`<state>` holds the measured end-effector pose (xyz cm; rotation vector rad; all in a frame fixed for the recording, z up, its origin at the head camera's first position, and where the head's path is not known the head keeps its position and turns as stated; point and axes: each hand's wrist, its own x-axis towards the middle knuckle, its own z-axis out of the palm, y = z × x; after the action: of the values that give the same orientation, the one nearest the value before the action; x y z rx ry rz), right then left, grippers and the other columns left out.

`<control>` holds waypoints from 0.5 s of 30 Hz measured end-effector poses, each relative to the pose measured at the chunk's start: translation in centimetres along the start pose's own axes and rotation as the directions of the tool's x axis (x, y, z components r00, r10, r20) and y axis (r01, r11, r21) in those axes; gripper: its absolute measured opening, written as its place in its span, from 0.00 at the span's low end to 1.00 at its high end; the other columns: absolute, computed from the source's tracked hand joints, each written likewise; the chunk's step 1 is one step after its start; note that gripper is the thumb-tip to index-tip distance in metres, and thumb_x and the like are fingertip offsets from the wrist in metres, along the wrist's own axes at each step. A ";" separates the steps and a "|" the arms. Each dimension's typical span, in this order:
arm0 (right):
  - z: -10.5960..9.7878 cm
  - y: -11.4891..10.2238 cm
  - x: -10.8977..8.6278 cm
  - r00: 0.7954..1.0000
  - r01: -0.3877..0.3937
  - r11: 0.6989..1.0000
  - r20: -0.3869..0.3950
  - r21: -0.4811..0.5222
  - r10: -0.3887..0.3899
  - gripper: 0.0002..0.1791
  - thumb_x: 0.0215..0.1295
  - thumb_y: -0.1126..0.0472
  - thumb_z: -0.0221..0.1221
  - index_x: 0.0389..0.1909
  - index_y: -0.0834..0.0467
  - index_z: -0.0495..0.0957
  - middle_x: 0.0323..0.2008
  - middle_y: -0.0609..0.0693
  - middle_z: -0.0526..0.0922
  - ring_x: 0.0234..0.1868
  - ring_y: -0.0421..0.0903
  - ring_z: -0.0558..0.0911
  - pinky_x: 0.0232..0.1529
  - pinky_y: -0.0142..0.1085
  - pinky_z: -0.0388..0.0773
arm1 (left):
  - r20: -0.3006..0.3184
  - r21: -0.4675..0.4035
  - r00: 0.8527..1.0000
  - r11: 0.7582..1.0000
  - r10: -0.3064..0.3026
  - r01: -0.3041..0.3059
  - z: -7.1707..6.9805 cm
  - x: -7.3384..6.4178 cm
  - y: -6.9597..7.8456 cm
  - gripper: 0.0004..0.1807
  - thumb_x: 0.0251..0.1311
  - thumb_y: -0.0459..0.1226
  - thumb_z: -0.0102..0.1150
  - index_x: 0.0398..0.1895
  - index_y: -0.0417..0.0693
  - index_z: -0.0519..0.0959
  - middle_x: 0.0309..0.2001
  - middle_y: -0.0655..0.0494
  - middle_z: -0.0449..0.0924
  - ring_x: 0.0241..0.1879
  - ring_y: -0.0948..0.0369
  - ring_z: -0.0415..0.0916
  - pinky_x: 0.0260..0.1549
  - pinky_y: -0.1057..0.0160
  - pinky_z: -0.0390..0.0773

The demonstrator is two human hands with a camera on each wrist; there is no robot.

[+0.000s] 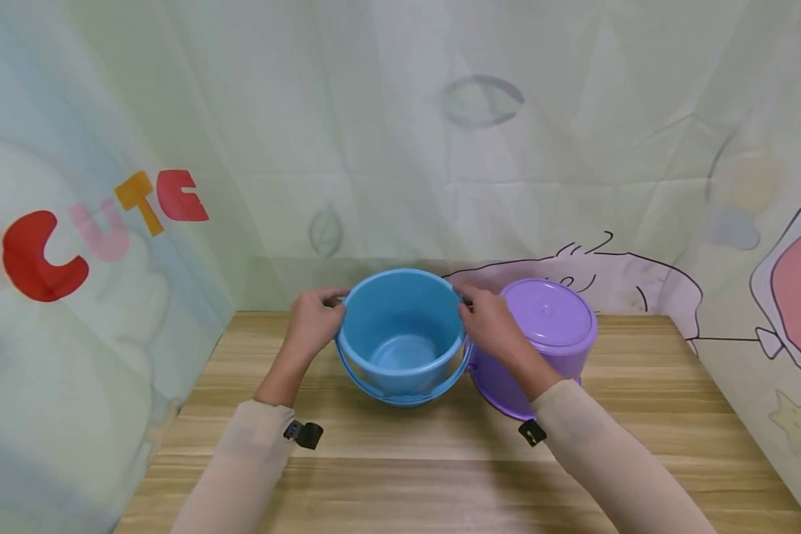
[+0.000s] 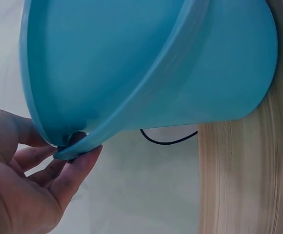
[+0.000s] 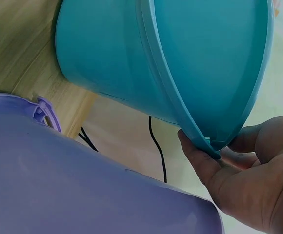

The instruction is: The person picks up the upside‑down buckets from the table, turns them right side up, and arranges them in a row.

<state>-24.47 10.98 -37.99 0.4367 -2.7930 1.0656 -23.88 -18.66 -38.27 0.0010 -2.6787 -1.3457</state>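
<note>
While mouth-up, blue bucket (image 1: 403,326) (in fingers (image 2: 79,174))

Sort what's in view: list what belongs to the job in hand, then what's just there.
In the job:
- Blue bucket, its rim gripped on opposite sides by the left hand and right hand
- Wooden table, the work surface

Just there:
- Purple bucket, upside down, held by neither hand; possibly for later
- Printed curtain behind
</note>
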 end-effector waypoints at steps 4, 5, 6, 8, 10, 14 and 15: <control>0.2 0.2 0.1 1.000 -0.005 1.000 0.008 -0.008 0.005 0.24 0.76 0.65 0.52 0.71 0.64 0.72 0.59 0.64 0.83 0.58 0.59 0.84 0.59 0.54 0.81 | -0.007 0.009 1.000 1.000 -0.001 0.002 0.1 0.1 -0.2 0.20 0.66 0.33 0.54 0.58 0.37 0.84 0.40 0.40 0.86 0.29 0.56 0.81 0.26 0.66 0.79; 0.2 0.2 0.0 1.000 -0.007 1.000 0.011 -0.008 0.007 0.24 0.76 0.65 0.51 0.71 0.64 0.72 0.60 0.64 0.83 0.59 0.59 0.84 0.60 0.54 0.81 | -0.009 0.011 1.000 1.000 -0.001 0.001 0.1 0.1 -0.2 0.20 0.66 0.34 0.54 0.58 0.37 0.84 0.40 0.40 0.86 0.29 0.56 0.81 0.26 0.66 0.79; 0.3 0.2 0.1 1.000 -0.009 1.000 0.012 -0.008 0.009 0.24 0.76 0.65 0.51 0.71 0.64 0.72 0.60 0.63 0.83 0.59 0.59 0.84 0.60 0.54 0.80 | -0.011 0.011 1.000 1.000 -0.001 0.001 0.1 0.1 -0.2 0.20 0.66 0.33 0.54 0.58 0.37 0.84 0.40 0.40 0.86 0.29 0.55 0.81 0.25 0.66 0.79; 0.3 0.2 0.1 1.000 -0.010 1.000 0.013 -0.008 0.010 0.24 0.77 0.64 0.51 0.71 0.64 0.72 0.61 0.63 0.82 0.60 0.59 0.83 0.61 0.54 0.79 | -0.013 0.011 1.000 1.000 -0.002 0.003 0.1 0.2 -0.3 0.20 0.66 0.33 0.54 0.58 0.37 0.84 0.40 0.39 0.86 0.29 0.55 0.81 0.25 0.67 0.79; 0.4 0.1 0.1 1.000 -0.013 1.000 0.014 -0.010 0.013 0.24 0.77 0.64 0.50 0.71 0.64 0.72 0.63 0.63 0.81 0.61 0.59 0.82 0.63 0.55 0.78 | -0.014 0.012 1.000 1.000 -0.010 0.010 0.1 0.2 -0.3 0.20 0.66 0.34 0.54 0.58 0.38 0.84 0.40 0.40 0.86 0.30 0.55 0.81 0.25 0.66 0.79; 0.5 0.2 -0.1 0.999 -0.033 0.999 0.023 -0.007 0.033 0.25 0.79 0.61 0.48 0.73 0.63 0.69 0.65 0.62 0.79 0.64 0.60 0.80 0.65 0.56 0.77 | -0.011 0.019 1.000 1.000 -0.017 0.017 0.3 0.2 -0.4 0.20 0.67 0.35 0.53 0.59 0.40 0.84 0.42 0.41 0.86 0.30 0.55 0.80 0.26 0.65 0.79; 0.6 0.3 -0.2 0.999 -0.040 0.999 0.027 -0.007 0.040 0.26 0.79 0.60 0.48 0.74 0.63 0.68 0.66 0.63 0.79 0.64 0.60 0.80 0.65 0.56 0.77 | -0.012 0.021 1.000 1.000 -0.015 0.015 0.3 0.1 -0.5 0.20 0.68 0.36 0.53 0.59 0.41 0.84 0.43 0.42 0.86 0.30 0.55 0.80 0.26 0.65 0.79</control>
<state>-24.36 10.81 -38.63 0.3992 -2.8393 1.0659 -24.05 -18.72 -38.85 0.0317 -2.6887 -1.3175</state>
